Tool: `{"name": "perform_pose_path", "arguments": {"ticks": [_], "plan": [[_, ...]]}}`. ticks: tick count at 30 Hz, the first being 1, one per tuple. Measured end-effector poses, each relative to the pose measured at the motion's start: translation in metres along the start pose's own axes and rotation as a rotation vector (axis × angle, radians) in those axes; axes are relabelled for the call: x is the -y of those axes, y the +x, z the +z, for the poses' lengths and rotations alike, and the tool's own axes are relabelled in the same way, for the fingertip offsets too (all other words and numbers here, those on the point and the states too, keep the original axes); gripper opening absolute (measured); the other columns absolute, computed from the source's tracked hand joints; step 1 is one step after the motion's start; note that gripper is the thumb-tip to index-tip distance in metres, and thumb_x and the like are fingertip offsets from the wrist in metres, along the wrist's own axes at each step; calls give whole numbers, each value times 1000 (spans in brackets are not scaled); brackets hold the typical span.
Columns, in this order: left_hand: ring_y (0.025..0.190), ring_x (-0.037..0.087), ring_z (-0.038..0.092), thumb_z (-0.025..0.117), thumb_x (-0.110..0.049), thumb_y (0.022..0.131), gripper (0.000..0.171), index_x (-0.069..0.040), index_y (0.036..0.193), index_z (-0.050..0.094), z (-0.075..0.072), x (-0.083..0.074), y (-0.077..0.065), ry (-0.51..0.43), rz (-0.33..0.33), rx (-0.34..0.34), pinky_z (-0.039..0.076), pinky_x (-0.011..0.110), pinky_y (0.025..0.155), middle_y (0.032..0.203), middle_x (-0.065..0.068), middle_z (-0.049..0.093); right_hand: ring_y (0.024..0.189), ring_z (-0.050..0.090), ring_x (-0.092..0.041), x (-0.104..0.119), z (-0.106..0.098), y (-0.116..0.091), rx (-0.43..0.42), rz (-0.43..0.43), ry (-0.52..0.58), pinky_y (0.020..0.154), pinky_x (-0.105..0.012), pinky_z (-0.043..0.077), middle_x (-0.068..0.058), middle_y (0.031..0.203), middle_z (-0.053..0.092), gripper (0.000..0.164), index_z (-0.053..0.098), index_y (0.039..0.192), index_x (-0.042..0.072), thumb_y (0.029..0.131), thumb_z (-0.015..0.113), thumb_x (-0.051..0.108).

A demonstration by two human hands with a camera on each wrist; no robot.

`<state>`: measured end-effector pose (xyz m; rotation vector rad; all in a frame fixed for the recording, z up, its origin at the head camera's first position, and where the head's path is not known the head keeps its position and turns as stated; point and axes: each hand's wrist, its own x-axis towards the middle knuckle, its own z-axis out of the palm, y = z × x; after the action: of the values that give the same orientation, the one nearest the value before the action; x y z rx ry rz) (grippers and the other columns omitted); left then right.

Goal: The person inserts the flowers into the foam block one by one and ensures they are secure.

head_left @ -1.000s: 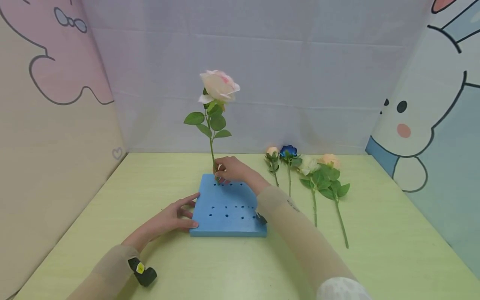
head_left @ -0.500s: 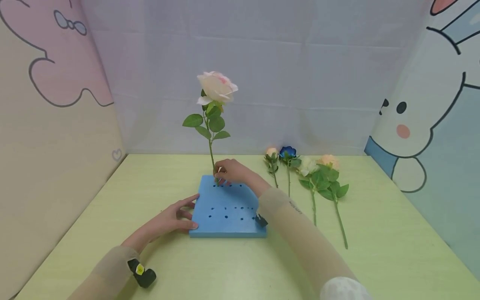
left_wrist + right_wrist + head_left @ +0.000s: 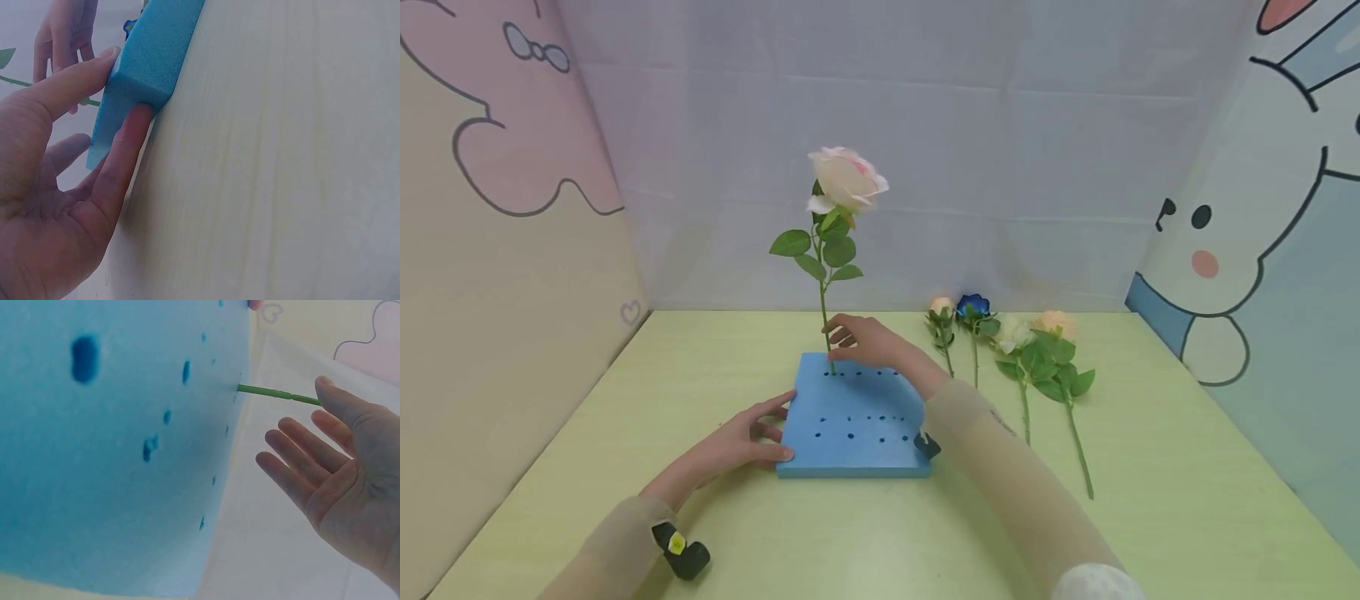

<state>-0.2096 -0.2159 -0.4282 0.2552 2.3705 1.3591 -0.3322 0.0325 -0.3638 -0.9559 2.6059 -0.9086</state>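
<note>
a flat square slab of blue foam [image 3: 854,421], matte and soft-looking with rows of small dark round holes across its top, lies on the pale green wood-grain desk [image 3: 1150,517]. a pale pink cloth rose [image 3: 846,178] stands in a hole at the slab's far left corner; its thin green stem [image 3: 824,310] runs nearly straight up, long axis vertical, bloom at the top tipped a little to the right, with oval leaves just under it.

the right hand [image 3: 867,340] hovers over the far edge of the foam just beside the stem; the right wrist view shows its fingers [image 3: 299,465] straight and spread, palm bare, so this grip is wide and holds nothing. the forearm in a sheer beige sleeve slants across the slab's right side.

the left hand [image 3: 736,442] lies low on the desk at the slab's near left corner, thumb on top and straight fingers [image 3: 128,147] pressed against its side, a loose, flat grip.

four more stemmed flowers [image 3: 1011,350] lie side by side on the desk right of the foam, blooms pointing away.
</note>
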Motion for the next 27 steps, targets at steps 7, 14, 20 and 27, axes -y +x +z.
{"name": "perform_pose_path", "arguments": {"ticks": [7,14,20,27], "plan": [[121,27,52,79,-34,83,91,-28,157,26,0,2,1,0,-10,-9,58,33,87,148,16,39,134,53,-29,6,-8,-13,-23,-25,24,111,-45,45,-13,147,51,55,43,144,10,96,65,25],[121,27,51,79,-35,83,86,-31,155,32,-1,4,0,12,-1,-14,57,33,86,147,13,42,132,54,-28,7,-17,-30,-104,-64,12,107,-44,48,-13,145,53,55,42,146,10,98,63,29],[121,28,50,79,-34,84,85,-30,155,32,-1,7,0,6,24,-5,58,33,86,147,15,40,132,54,-29,4,-24,-47,-169,-84,44,106,-45,49,-14,145,53,54,42,146,11,98,62,27],[121,29,50,79,-32,84,87,-29,155,30,0,8,1,-8,35,2,59,33,86,149,16,39,129,56,-30,-3,-31,-65,-254,-107,44,103,-45,51,-13,141,56,52,46,143,10,98,63,27]]}}
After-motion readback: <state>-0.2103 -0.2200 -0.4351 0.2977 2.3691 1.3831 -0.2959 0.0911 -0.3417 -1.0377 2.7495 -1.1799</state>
